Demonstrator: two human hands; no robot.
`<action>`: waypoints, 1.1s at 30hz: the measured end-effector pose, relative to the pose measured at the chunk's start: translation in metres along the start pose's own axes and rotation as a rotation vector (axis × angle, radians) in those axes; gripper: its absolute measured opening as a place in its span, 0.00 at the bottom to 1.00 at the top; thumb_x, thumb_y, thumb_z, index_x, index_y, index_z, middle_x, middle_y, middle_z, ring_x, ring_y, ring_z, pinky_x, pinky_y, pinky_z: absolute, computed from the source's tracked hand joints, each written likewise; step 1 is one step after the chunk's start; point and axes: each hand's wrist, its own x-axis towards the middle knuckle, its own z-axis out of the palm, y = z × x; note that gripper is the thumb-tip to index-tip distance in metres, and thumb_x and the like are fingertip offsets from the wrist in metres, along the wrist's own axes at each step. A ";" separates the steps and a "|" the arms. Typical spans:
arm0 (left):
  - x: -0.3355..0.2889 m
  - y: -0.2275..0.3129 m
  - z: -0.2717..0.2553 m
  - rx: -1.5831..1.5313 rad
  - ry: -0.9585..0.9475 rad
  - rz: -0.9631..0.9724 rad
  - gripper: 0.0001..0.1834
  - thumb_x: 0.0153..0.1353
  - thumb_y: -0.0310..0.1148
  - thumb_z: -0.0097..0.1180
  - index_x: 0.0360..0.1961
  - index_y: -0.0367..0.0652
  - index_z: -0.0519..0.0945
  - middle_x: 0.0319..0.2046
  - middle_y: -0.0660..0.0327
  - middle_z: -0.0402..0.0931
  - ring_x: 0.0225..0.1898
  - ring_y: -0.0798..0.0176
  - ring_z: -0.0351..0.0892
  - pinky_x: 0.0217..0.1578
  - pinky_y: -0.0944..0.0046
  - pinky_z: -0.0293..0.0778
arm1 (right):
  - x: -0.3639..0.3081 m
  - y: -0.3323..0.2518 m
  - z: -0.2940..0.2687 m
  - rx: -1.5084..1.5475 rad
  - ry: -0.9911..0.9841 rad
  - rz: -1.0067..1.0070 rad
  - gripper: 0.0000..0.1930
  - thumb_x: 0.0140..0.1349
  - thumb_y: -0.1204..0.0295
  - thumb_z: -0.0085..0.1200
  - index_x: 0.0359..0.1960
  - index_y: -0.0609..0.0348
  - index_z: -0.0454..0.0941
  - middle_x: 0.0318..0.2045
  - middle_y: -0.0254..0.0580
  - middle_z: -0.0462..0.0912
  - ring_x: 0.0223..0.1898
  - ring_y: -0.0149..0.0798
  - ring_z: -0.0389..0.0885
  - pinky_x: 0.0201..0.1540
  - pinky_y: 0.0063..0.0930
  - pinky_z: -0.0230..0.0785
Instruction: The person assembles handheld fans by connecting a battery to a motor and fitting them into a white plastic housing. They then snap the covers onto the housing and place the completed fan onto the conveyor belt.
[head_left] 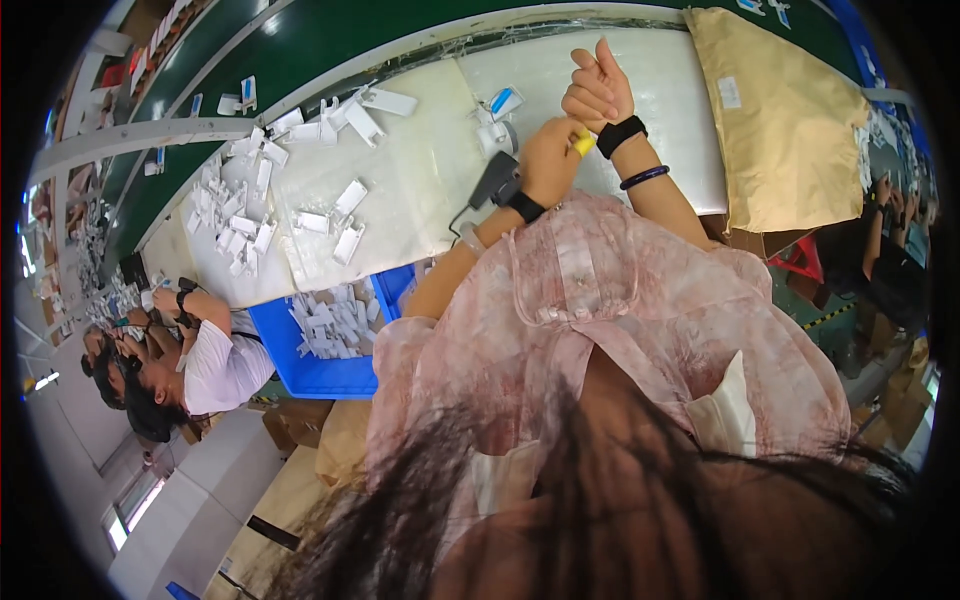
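Note:
My left hand [548, 163] is curled at my right wrist, its fingers closed at the edge of the black wrist strap [622, 135]. A small yellow piece [583, 143] shows at its fingertips; whether it is a finger cover I cannot tell. A dark box with a cable [494, 180] sits beside that hand, by its own black wristband [525, 206]. My right hand [598, 90] is raised over the table, fingers folded in and one digit pointing up, with nothing visible in it. Left of it lie a white part with a blue piece [502, 101] and a round white item [497, 138].
White plastic parts [225, 205] are heaped on the table's left, with more in a blue bin [335, 377] below. Brown paper [780, 130] covers the right end. A green conveyor [330, 40] runs behind. A co-worker in a white shirt [225, 365] is at the left.

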 end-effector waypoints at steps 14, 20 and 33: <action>0.007 0.030 -0.018 0.435 0.050 0.499 0.20 0.51 0.26 0.59 0.48 0.44 0.73 0.39 0.56 0.73 0.34 0.52 0.78 0.31 0.58 0.72 | -0.005 0.017 -0.026 -0.157 0.602 -0.071 0.19 0.70 0.54 0.42 0.33 0.56 0.76 0.12 0.27 0.63 0.12 0.27 0.60 0.16 0.23 0.55; -0.014 0.011 -0.035 0.334 -0.454 0.503 0.11 0.57 0.40 0.53 0.38 0.48 0.75 0.32 0.54 0.76 0.33 0.48 0.77 0.29 0.55 0.71 | -0.068 0.095 -0.059 -0.771 1.107 0.180 0.22 0.70 0.52 0.41 0.43 0.60 0.75 0.25 0.34 0.77 0.26 0.31 0.74 0.32 0.26 0.70; -0.037 0.013 -0.044 0.541 -0.725 0.519 0.08 0.57 0.37 0.48 0.35 0.48 0.72 0.29 0.57 0.72 0.33 0.52 0.77 0.29 0.55 0.72 | -0.071 0.056 -0.028 0.196 0.740 -0.018 0.28 0.69 0.48 0.36 0.50 0.64 0.71 0.32 0.42 0.78 0.35 0.39 0.76 0.36 0.32 0.71</action>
